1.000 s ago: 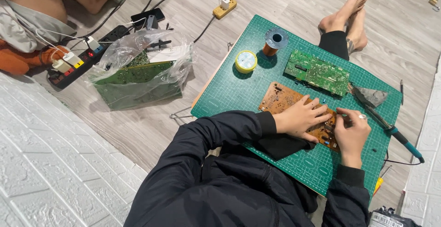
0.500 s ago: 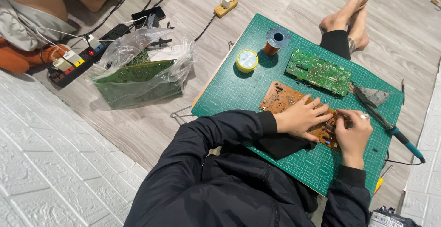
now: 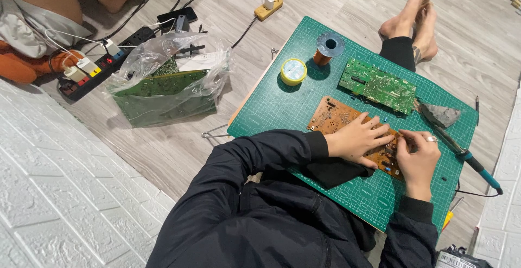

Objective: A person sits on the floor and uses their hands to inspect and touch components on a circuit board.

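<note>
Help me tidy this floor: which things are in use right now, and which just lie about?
In use: left hand, right hand, brown circuit board, green cutting mat.
Lying about: green circuit board, soldering iron, yellow tape roll, bag of boards, power strip.

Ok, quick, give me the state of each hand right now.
Left hand: open, fingers spread, pressing flat on the brown circuit board.
Right hand: fingers pinched together at the board's edge; whether it holds anything cannot be told.
</note>
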